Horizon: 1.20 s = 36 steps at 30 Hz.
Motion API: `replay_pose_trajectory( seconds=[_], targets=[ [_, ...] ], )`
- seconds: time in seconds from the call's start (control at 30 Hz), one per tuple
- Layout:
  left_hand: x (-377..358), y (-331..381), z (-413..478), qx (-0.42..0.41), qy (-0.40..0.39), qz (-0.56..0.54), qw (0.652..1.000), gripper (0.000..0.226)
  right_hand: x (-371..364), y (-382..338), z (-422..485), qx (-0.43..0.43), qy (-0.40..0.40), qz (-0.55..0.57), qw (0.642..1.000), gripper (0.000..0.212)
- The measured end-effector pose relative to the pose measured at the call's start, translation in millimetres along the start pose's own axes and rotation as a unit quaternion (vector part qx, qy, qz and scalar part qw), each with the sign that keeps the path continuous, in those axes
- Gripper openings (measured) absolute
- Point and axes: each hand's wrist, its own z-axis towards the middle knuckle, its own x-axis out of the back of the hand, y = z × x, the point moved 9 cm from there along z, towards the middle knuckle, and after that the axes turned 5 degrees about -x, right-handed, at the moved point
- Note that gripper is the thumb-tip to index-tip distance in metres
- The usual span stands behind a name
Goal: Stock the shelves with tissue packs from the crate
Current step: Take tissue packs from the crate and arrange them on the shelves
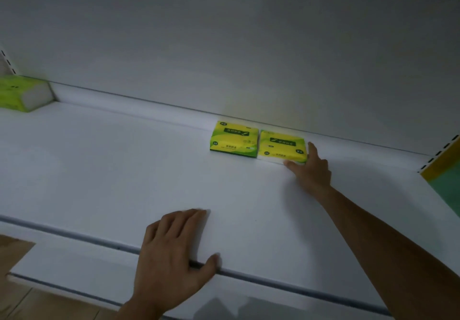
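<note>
Shelf: big white shelf board (124, 170) fills most of the view. Lighting's pretty dim, and there's a groove running along the front lip.
Back panel: plain white back panel (224, 46), meets the shelf along a low ridge at the rear.
Middle pack: yellow-green tissue pack (234, 139) lying flat, label up, pushed against the rear ridge a bit right of centre.
Right-hand pack: second yellow-green pack (281, 145), also flat against the ridge, just beside the middle pack on its right. Honestly can't tell if they touch or there's a sliver of gap.
Far-left pack: third pack (22, 93) way over in the back left corner, well apart from the other two, blurry, with its white end face showing.
Right hand: right hand (311, 170) reaches in from the lower right, spread open with fingers mostly straight. The thumb is on the near edge of the right-hand pack and the index finger lies along its right side, so it's touching that corner, not wrapped round it.
Left hand: left hand (171, 252) is palm down on the front of the shelf, fingers straight and together, thumb over the groove, holding nothing.
Right edge: slotted upright (440, 155) with a yellow strip, green panel (448, 188) below it.
Lower left: wood-look floor (29, 304) and a brown cardboard flap (12, 250), no idea what it belongs to.
</note>
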Motion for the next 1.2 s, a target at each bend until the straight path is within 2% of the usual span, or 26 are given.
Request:
replay_pose_trajectory(
  seconds=[0.13, 0.33, 0.5, 0.7, 0.8, 0.93, 1.1, 1.2],
  targets=[
    [-1.5, -6.3, 0.0, 0.015, -0.024, -0.004, 1.0, 0.069, 2.4, 6.1, -11.9, 0.003, -0.001, 0.065, 0.998, 0.091],
    [9.7, -4.4, -5.7, -0.001, -0.004, -0.091, 0.996, 0.068, 40.8, -6.4, -79.0, 0.022, 0.035, 0.167, 0.985, 0.073],
    [32.6, 8.1, -62.9, 0.015, 0.004, -0.149, 0.989, 0.06, 79.4, -22.0, -170.9, 0.047, 0.075, 0.222, 0.971, 0.062],
    [34.2, 8.7, -150.5, 0.075, -0.071, -0.195, 0.975, 0.062, 84.1, -12.4, -303.0, 0.068, 0.094, 0.258, 0.959, 0.051],
    [20.7, 14.8, -196.1, 0.084, -0.108, -0.216, 0.967, 0.061, 55.6, 16.9, -341.1, 0.032, 0.07, 0.277, 0.958, 0.05],
    [-13.6, 17.9, -256.4, 0.135, -0.161, -0.255, 0.944, 0.061, 0.4, 74.9, -371.6, -0.035, 0.018, 0.25, 0.968, 0.045],
    [-66.1, 19.3, -327.3, 0.209, -0.223, -0.27, 0.913, 0.063, -91.7, 164.1, -417.8, -0.145, -0.126, 0.15, 0.97, 0.032],
    [-91.8, 21.4, -354.6, 0.232, -0.246, -0.268, 0.902, 0.067, -141.5, 206.6, -445.1, -0.18, -0.212, 0.053, 0.959, 0.048]
  ],
)
